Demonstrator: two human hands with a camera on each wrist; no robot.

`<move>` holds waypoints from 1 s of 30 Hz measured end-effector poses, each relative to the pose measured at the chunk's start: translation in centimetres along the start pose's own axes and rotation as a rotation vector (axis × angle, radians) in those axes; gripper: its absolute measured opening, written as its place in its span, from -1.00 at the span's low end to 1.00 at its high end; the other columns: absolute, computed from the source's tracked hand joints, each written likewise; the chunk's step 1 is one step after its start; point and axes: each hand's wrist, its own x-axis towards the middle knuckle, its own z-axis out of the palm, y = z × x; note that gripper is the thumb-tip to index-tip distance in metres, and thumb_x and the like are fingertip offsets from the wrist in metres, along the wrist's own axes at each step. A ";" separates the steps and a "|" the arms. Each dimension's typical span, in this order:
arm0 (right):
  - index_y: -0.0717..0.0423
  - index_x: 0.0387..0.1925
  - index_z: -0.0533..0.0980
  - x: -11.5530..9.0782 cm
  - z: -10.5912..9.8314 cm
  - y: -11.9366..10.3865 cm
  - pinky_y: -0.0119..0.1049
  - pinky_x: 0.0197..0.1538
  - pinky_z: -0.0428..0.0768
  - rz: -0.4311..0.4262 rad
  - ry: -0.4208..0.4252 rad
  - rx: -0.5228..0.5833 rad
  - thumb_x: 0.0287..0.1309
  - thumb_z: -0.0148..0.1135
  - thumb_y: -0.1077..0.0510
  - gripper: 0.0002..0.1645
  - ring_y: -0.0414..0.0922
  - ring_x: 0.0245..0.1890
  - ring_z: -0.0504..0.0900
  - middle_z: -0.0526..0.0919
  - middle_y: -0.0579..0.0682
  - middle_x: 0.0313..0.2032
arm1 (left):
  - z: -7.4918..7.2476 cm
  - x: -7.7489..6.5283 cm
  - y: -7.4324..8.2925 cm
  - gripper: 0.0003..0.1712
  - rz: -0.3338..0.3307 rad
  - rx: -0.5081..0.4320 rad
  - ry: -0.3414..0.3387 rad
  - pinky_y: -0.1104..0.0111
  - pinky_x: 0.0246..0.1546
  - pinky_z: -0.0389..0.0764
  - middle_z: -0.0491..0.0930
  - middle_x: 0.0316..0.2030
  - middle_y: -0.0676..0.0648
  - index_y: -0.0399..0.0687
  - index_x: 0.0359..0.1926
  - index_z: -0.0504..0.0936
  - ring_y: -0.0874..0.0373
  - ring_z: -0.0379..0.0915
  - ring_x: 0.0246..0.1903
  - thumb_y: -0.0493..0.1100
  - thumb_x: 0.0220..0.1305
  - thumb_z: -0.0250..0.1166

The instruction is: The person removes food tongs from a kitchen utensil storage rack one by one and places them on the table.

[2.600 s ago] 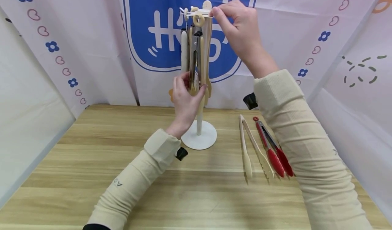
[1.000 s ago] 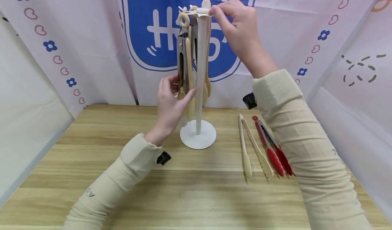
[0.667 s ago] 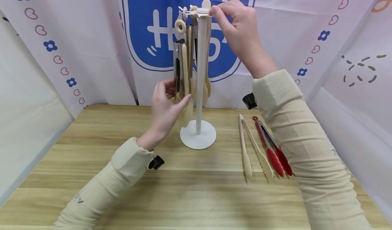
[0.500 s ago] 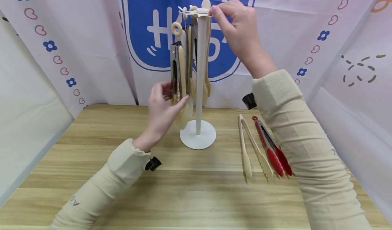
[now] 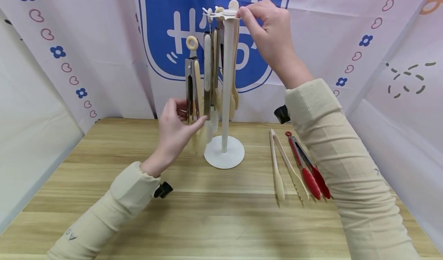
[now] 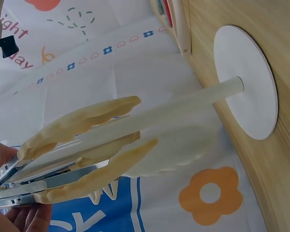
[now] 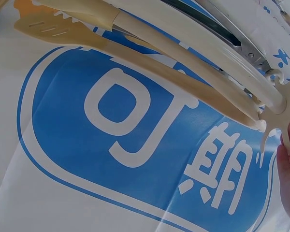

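- while the right hand (image 5: 273, 31) pinches the top of the white stand (image 5: 227, 79) at its three o'clock edge, the left hand (image 5: 175, 123) grips ring-topped tongs (image 5: 197, 75) toward the pole's nine o'clock, their cream ring apart from the stand.
- white-handled tongs (image 5: 207, 62) hang between these and the pole.
- beige tongs (image 5: 276, 167) and red tongs (image 5: 310, 181) lie on the bench (image 5: 207, 214), between three and four o'clock from the stand's base.
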 end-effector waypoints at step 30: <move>0.15 -0.16 0.62 -0.1 0.1 -0.1 -0.62 0.02 0.28 0.016 0.006 -0.012 0.31 -0.06 0.03 -0.62 -0.22 -0.14 0.44 0.65 0.00 -0.16 | -2.1 -0.8 -3.6 -0.44 -0.190 0.186 -0.181 0.29 -0.36 0.47 0.48 -0.37 -0.16 -0.26 -0.21 0.37 0.03 0.42 -0.40 -0.07 -0.13 0.46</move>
